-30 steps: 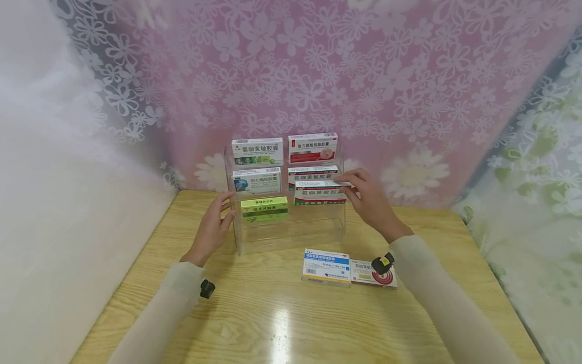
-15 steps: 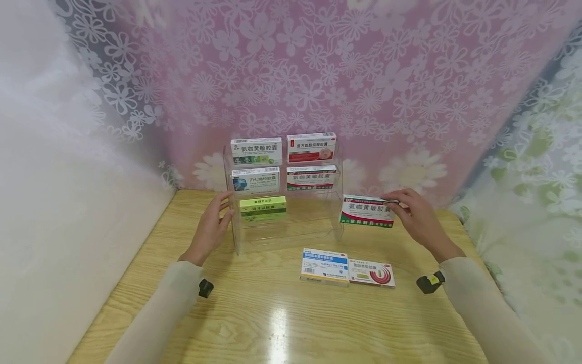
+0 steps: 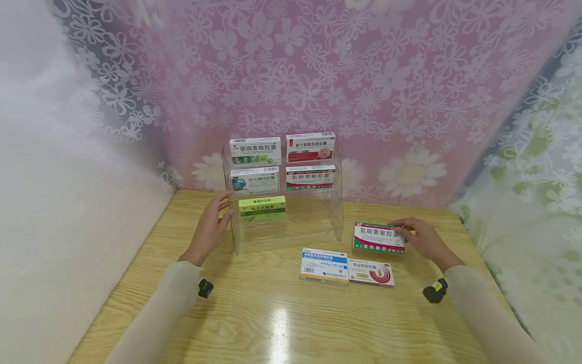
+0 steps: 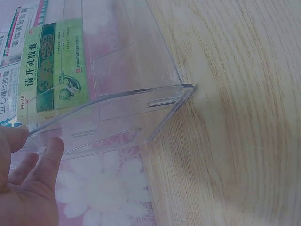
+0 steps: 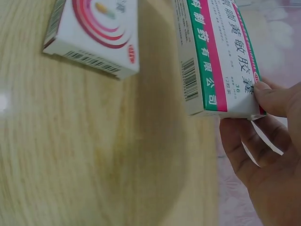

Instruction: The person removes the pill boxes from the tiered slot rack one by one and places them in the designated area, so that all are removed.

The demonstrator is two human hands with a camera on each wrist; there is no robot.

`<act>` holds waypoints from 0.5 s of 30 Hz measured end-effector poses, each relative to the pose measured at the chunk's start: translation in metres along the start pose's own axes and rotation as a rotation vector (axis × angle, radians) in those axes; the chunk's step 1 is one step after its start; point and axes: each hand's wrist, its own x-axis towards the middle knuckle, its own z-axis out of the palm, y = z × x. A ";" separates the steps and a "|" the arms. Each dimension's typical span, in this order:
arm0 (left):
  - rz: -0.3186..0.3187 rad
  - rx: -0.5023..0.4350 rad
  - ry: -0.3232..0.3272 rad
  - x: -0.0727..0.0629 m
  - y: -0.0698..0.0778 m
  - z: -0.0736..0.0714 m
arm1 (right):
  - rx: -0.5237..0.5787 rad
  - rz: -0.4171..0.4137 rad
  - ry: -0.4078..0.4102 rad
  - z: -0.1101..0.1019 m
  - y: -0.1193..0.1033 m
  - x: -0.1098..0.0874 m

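My right hand (image 3: 425,241) pinches the right end of a white, red and green medicine box (image 3: 379,237), thumb on its printed face. In the right wrist view that medicine box (image 5: 214,59) tilts over the wood, close to a white box with red rings (image 5: 101,33); I cannot tell whether it touches the table. My left hand (image 3: 210,227) holds the left side edge of a clear acrylic display rack (image 3: 313,230). The left wrist view shows the thumb and fingers (image 4: 49,160) at that edge. A yellow-green box (image 3: 262,209) stands in the rack's lowest occupied tier.
On the wooden table (image 3: 236,318), a blue-and-white medicine box (image 3: 324,265) lies beside the ringed box. Above, the rack holds a white-green box (image 3: 255,151), a white-red box (image 3: 310,147), a white-blue box (image 3: 254,180) and another green-red box (image 3: 310,178). Floral cloth (image 3: 309,76) hangs behind.
The right hand has taken the front green-red medicine box off the rack, carried it right and lowered it towards the table. The left hand has stayed at the rack's side.
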 end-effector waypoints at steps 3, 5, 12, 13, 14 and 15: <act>0.004 -0.005 0.005 0.000 0.001 0.000 | 0.037 0.020 -0.051 0.011 0.006 0.004; 0.008 -0.006 0.008 -0.001 0.001 0.000 | 0.035 0.029 -0.075 0.017 0.008 0.007; 0.014 -0.009 0.005 0.000 0.001 0.001 | -0.004 0.057 -0.098 0.033 0.010 0.015; 0.014 -0.007 0.004 0.000 0.000 0.000 | -0.001 0.067 -0.099 0.034 0.010 0.015; 0.014 -0.008 0.004 0.000 0.000 0.000 | 0.001 0.072 -0.102 0.035 0.009 0.015; 0.015 -0.007 0.003 0.000 -0.001 0.000 | -0.001 0.075 -0.105 0.036 0.010 0.015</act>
